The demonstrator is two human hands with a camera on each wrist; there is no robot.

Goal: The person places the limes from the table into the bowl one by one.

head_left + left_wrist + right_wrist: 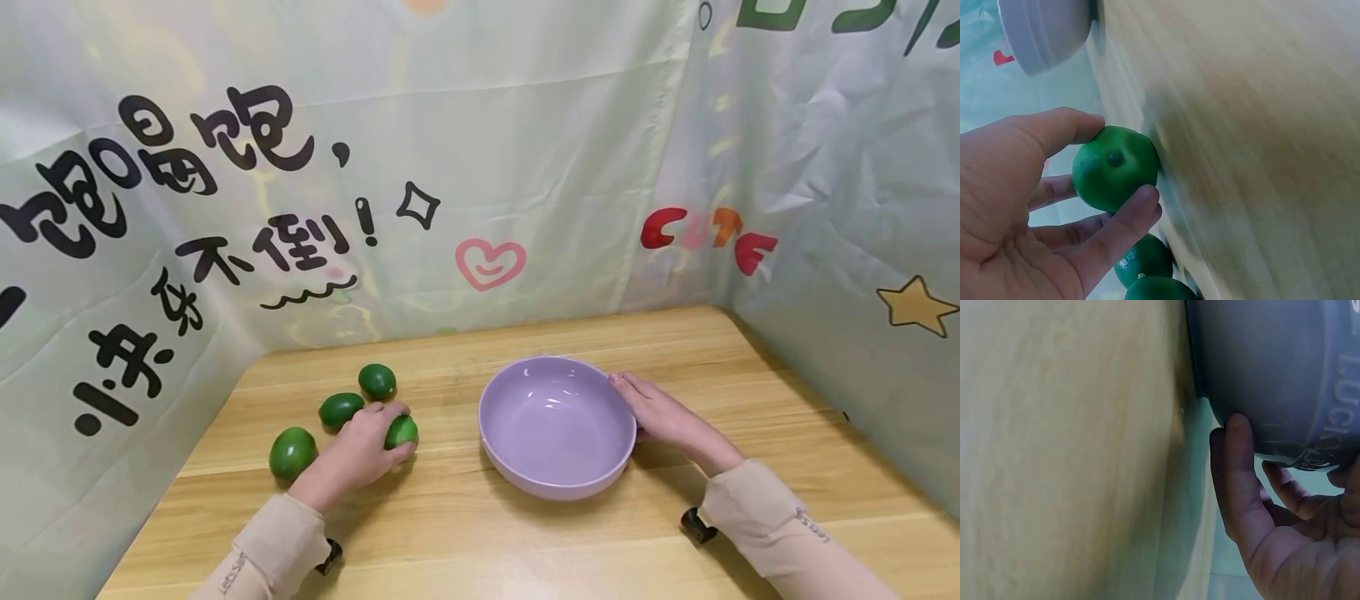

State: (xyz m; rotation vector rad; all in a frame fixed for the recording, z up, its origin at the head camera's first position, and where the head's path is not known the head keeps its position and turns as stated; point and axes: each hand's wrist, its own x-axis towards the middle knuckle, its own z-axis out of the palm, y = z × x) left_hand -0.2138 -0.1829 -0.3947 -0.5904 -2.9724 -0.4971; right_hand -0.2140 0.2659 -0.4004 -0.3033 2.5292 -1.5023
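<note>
Green fruit point(403, 432), pinched in the grip of the left hand point(362, 446), is left of and apart from the purple bowl point(557, 429); the right hand point(662, 412), grip spread, touches the bowl's right outer side.

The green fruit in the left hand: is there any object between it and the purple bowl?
No visible object stands between the green fruit in the left hand and the purple bowl; the head view shows only tabletop there. The other three green fruits lie to the left, off that line.
</note>
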